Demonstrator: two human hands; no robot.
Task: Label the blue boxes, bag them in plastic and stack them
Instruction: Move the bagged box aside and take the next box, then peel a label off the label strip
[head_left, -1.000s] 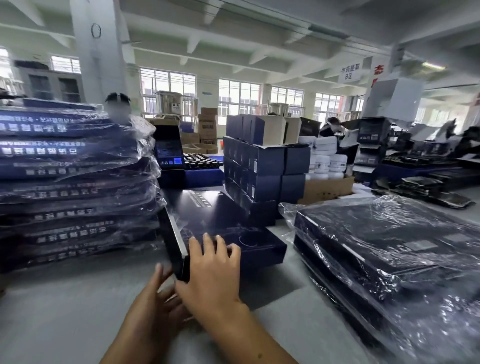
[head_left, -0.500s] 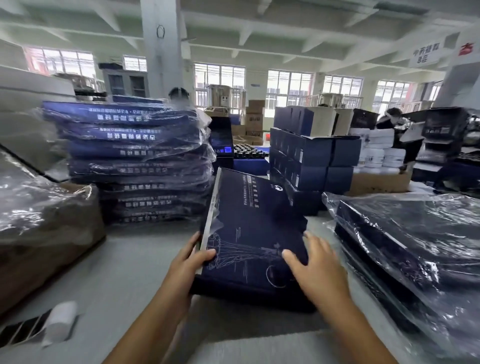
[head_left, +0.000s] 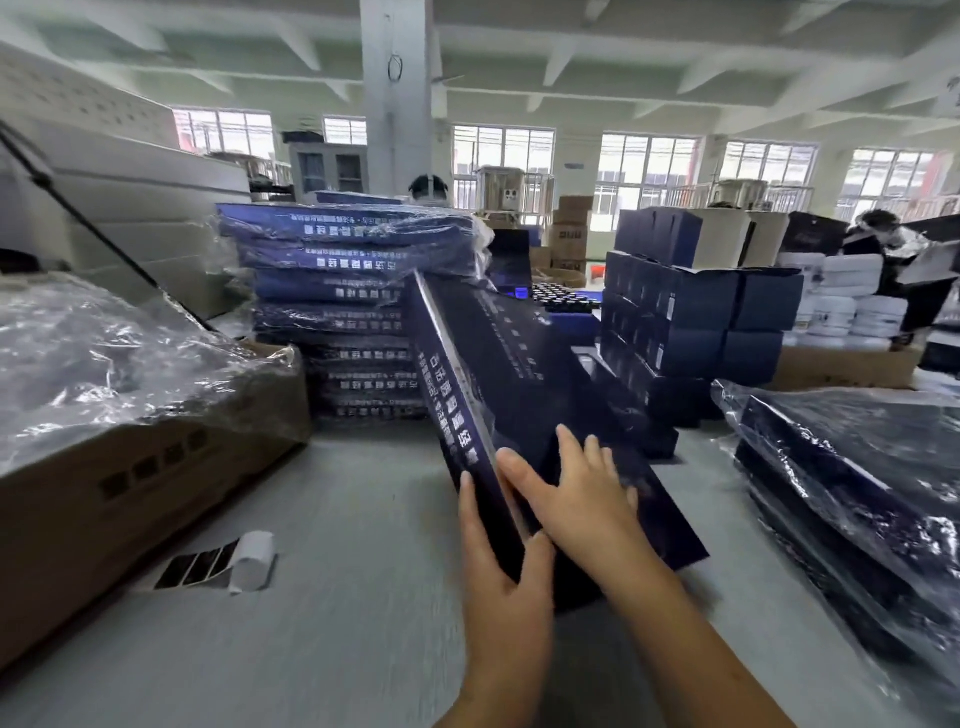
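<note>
This is a factory packing floor: a wide hall with a bare beamed ceiling (head_left: 571, 47), a concrete pillar (head_left: 397, 104) and long rows of windows (head_left: 647, 161). The grey worktable (head_left: 311, 623) carries a stack of bagged blue boxes (head_left: 337, 270), a block of small blue cartons (head_left: 701, 312) and a strip of labels (head_left: 208, 566). Brown cardboard cartons (head_left: 569, 228) pile up farther back, where another worker (head_left: 878, 234) stands.

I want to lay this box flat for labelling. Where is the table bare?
Bare grey tabletop lies between the brown cardboard carton and the tilted dark blue flat box, in front of the plastic-wrapped blue stack. The right is crowded with bagged boxes.
</note>
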